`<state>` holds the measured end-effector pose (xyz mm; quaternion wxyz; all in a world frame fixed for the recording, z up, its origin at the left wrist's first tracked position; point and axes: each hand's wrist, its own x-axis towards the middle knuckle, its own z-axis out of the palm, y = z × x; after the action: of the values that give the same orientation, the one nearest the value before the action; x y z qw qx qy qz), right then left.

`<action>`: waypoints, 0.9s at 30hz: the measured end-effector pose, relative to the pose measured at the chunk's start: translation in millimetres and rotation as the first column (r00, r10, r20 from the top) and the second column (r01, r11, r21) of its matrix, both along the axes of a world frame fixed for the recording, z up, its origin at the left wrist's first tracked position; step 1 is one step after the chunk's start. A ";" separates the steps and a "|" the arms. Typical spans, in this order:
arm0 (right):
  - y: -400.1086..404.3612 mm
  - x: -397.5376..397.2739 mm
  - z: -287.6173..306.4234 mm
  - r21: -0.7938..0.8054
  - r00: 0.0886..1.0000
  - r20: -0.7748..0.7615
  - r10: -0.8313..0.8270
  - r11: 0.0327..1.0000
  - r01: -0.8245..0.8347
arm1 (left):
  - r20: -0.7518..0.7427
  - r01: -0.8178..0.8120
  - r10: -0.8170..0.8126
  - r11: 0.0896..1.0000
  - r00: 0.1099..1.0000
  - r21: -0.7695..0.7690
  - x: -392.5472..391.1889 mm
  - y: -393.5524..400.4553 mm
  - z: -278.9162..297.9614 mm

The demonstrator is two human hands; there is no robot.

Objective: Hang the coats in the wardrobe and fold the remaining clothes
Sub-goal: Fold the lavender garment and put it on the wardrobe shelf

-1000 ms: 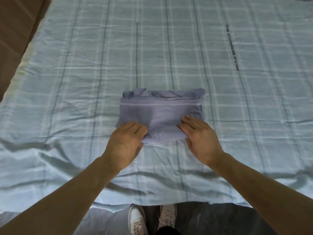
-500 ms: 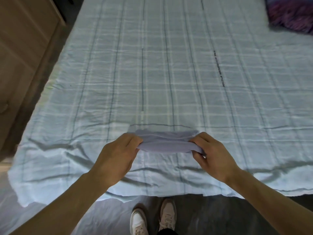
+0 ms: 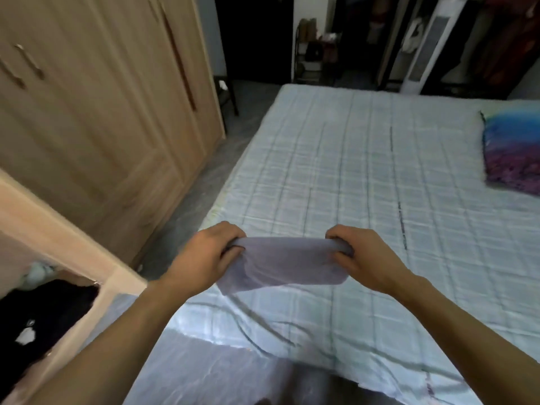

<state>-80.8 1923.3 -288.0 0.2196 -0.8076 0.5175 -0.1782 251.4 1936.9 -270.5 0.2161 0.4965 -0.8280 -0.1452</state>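
Note:
A folded lavender garment (image 3: 280, 264) hangs in the air above the near left part of the bed (image 3: 365, 176). My left hand (image 3: 204, 258) grips its left end with curled fingers, and my right hand (image 3: 362, 258) grips its right end the same way. The bundle sags a little between them. A wooden wardrobe (image 3: 96, 112) with shut doors stands along the left wall. Nearer to me on the left, an open wardrobe door (image 3: 64, 247) shows dark clothes (image 3: 43, 317) inside.
The bed carries a pale blue checked sheet. A blue and purple pillow (image 3: 514, 153) lies at its right edge. A grey floor strip (image 3: 190, 200) runs between wardrobe and bed. A dark shelf rack (image 3: 318, 54) and a white tower unit (image 3: 423, 45) stand at the back.
Both hands have lifted the folded garment off the sheet and carried it leftward. My view has swung up and left, bringing the wardrobe and the back of the room into sight.

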 end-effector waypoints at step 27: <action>12.7 416.1 157.7 -0.386 0.654 0.013 0.756 0.607 -0.694 | 0.211 -0.710 0.765 0.643 0.608 -0.287 299.3 255.4 142.2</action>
<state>335.3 1936.1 -130.2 0.1714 -0.9539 0.0826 -0.2320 550.8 2192.3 -128.3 0.1648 0.7894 -0.5808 0.1108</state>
